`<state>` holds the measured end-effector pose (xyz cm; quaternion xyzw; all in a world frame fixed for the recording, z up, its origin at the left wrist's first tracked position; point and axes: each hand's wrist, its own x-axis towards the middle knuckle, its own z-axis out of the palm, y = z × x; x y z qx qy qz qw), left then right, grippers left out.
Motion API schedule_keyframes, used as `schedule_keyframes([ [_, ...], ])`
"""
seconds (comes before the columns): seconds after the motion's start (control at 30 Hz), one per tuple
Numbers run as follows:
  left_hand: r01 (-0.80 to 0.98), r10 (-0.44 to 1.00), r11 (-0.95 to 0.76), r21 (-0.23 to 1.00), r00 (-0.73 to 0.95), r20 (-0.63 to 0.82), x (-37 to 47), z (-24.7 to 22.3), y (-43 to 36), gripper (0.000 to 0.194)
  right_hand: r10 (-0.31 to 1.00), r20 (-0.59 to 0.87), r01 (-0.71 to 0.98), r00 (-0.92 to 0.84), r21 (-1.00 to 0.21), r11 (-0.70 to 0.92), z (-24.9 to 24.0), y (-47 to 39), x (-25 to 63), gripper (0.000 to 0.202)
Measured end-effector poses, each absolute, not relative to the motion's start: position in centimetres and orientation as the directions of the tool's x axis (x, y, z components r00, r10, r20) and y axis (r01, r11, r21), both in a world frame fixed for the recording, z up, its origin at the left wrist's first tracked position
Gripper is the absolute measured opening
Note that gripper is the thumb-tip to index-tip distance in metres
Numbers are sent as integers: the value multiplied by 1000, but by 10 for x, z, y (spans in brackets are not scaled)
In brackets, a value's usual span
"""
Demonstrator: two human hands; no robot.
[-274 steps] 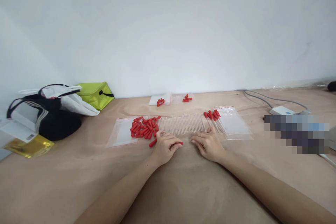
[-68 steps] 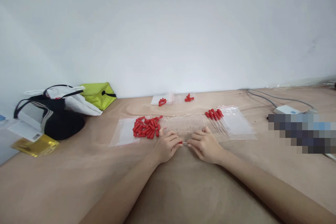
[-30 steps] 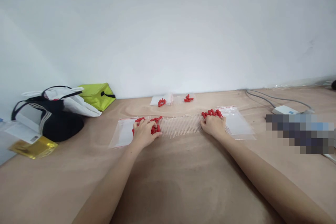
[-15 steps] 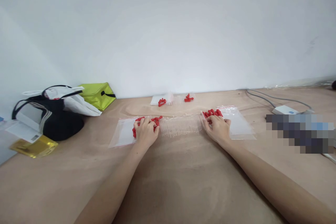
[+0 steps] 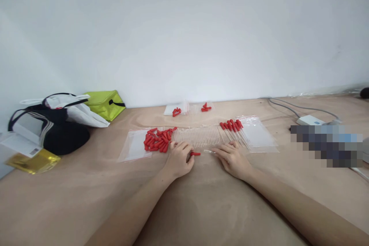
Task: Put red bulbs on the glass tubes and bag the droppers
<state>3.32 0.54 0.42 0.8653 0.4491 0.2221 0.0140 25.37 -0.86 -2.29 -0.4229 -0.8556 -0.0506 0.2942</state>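
My left hand (image 5: 179, 160) is closed on a red rubber dropper bulb (image 5: 196, 154), whose end sticks out to the right of the fingers. Across a small gap, my right hand (image 5: 234, 159) pinches a thin clear dropper tube (image 5: 208, 151) that points left. Behind the hands lies a row of clear dropper tubes (image 5: 196, 137) side by side. A heap of loose red bulbs (image 5: 158, 140) rests to the left of the row. To its right, several droppers with red bulbs (image 5: 232, 125) on their far ends lie slanted together.
Clear zip bags (image 5: 135, 144) lie flat under the heap and at the right (image 5: 259, 134). Small groups of red bulbs (image 5: 206, 107) sit near the wall. A black-and-white bag (image 5: 65, 134), a lime-green case (image 5: 102, 103) and a gold packet (image 5: 34, 161) stand left. A white adapter (image 5: 310, 120) with cables is right.
My left hand has moved right and nearer from the heap, bringing out one red bulb. My right hand has come nearer from the finished-looking droppers and now pinches a clear tube.
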Motion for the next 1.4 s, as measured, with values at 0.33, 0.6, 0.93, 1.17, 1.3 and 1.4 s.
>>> schedule_keyframes([
  [0.33,758,780,-592,273,455,429,40,-3,8,8,696,541,748,-472,-172,641,-18,-7,246,25],
  [0.6,705,821,-565,428,429,378,41,-4,5,9,681,565,729,-465,-191,657,-18,-9,244,25],
  [0.93,617,772,-635,465,510,378,40,-1,3,14,682,523,655,-512,-276,703,-17,-4,248,25],
  [1.17,611,767,-641,464,511,388,40,-4,3,18,698,521,705,-492,-232,670,-13,-7,244,22],
  [1.3,572,724,-689,445,516,458,38,-5,4,19,712,513,696,-479,-273,664,-12,-10,240,25],
  [1.4,541,691,-722,431,536,485,38,-6,4,18,718,514,682,-469,-306,664,-14,-12,237,27],
])
